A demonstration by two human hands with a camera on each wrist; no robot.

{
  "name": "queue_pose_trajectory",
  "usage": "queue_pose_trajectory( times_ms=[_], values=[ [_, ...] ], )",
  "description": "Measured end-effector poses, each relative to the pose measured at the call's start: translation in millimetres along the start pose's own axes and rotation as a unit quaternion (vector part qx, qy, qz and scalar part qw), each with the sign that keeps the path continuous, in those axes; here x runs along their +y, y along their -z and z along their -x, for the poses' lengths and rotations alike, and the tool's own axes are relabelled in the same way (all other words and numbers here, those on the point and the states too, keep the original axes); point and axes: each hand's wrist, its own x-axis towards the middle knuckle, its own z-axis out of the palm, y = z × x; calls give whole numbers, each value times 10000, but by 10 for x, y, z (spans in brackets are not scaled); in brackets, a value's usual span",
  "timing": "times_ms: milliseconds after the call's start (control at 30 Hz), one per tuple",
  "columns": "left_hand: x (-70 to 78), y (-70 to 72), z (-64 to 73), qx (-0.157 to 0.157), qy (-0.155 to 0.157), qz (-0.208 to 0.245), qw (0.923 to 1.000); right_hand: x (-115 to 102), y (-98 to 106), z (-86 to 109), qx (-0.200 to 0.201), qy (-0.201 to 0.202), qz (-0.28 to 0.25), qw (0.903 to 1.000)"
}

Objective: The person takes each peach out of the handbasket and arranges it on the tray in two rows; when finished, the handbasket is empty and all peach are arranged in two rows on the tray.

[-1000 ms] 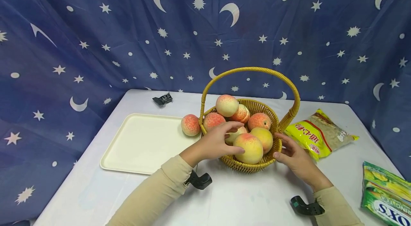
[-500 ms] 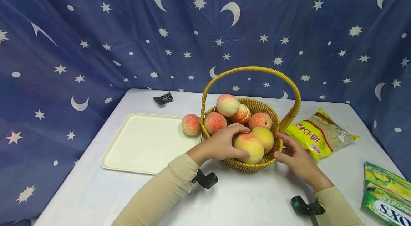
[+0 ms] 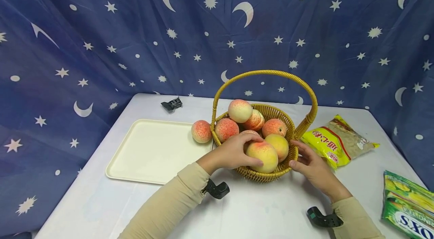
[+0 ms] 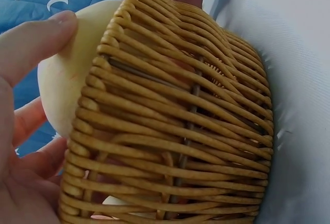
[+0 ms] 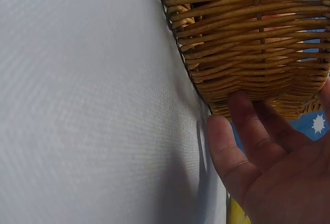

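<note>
A yellow-and-red peach [image 3: 262, 157] lies at the near side of a wicker basket [image 3: 294, 154] with a tall looped handle. My left hand [image 3: 234, 153] grips this peach, the thumb on its near side and the fingers over the far side. In the left wrist view the pale peach [image 4: 67, 74] bulges past the basket rim, with the thumb pressed on it. My right hand [image 3: 313, 171] rests against the right side of the basket. The right wrist view has its fingers [image 5: 252, 131] extended, with the tips touching the woven wall [image 5: 247, 43]. Several other peaches fill the basket.
A cream tray [image 3: 152, 152] lies left of the basket. One red peach [image 3: 201, 132] sits between tray and basket. Behind the tray is a small black wrapper [image 3: 172, 104]. To the right lie a yellow food bag [image 3: 333, 143] and a green packet [image 3: 407, 203].
The left hand has moved right and closed around the front peach. Over the last half second it has stayed almost still. The right hand has kept its place at the basket.
</note>
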Motion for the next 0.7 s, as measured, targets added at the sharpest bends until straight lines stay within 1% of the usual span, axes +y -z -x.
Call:
queue_pose_trajectory(
  times_ms=[233,433,533,700],
  values=[
    [-6,-2,17,88,-84,60,9999,12,6,2,-34,1,-3,10000],
    [-11,2,37,206,-224,325,9990,3,16,3,-20,13,6,10000],
    [-16,2,50,212,-272,514,9981,2,17,3,-26,0,-20,10000],
    [2,40,107,178,-123,839,9962,10,12,1,-42,-14,-65,10000]
  ],
)
